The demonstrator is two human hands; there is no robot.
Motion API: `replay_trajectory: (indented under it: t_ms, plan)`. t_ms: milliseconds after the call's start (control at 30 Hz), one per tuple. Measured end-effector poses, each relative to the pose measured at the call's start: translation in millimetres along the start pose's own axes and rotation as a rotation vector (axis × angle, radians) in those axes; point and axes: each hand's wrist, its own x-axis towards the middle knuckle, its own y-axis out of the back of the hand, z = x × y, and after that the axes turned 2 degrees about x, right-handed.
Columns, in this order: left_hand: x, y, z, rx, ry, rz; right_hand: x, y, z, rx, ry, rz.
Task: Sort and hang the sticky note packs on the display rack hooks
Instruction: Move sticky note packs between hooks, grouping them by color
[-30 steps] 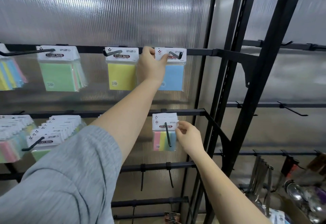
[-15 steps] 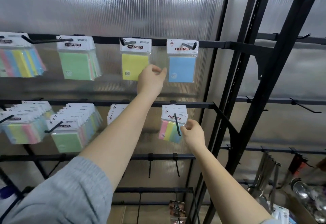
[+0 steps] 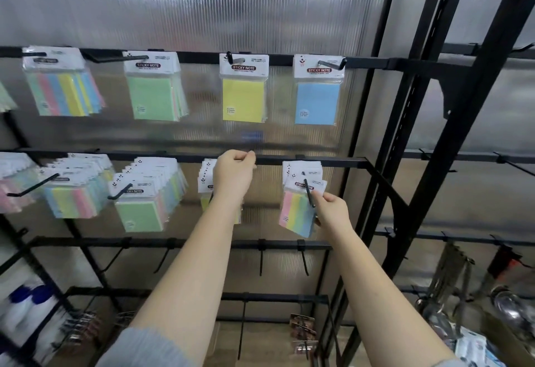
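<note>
Sticky note packs hang on black rack hooks. The top rail carries a multicolour stack (image 3: 62,91), a green stack (image 3: 153,94), a yellow pack (image 3: 243,97) and a blue pack (image 3: 317,100). On the middle rail hang a multicolour stack (image 3: 75,193), a green-fronted stack (image 3: 142,201) and a yellow stack (image 3: 206,177). My left hand (image 3: 234,177) is in front of that yellow stack with curled fingers; what they hold is hidden. My right hand (image 3: 333,212) pinches the front striped pack (image 3: 295,213) on the rightmost middle hook (image 3: 308,194).
Bare hooks (image 3: 262,256) hang from the lower rail. Thick black uprights (image 3: 463,135) stand to the right of the hooks. Metal kitchen utensils (image 3: 451,274) hang at lower right, with small carded items (image 3: 302,326) on low hooks. A ribbed translucent panel backs the rack.
My left hand let go of the blue pack on the top rail and dropped to the middle rail. My right hand stayed on the striped pack. The view tilted and shifted left.
</note>
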Motion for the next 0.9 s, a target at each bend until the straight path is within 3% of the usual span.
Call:
replay_trajectory:
  t_ms: [200,533,800,900]
  plan:
    - [-2,16,-23,-0.037,0.082,0.043,-15,12,-7,-0.039,0.014,0.001]
    - [-5,32,-40,-0.082,0.085,0.079,-55,27,-29,-0.333,0.152,0.041]
    - [-1,48,-65,-0.021,0.196,0.249,-72,33,-52,-0.369,0.240,0.069]
    - [4,52,-79,0.038,0.264,0.160,-75,31,-60,-0.330,0.282,0.096]
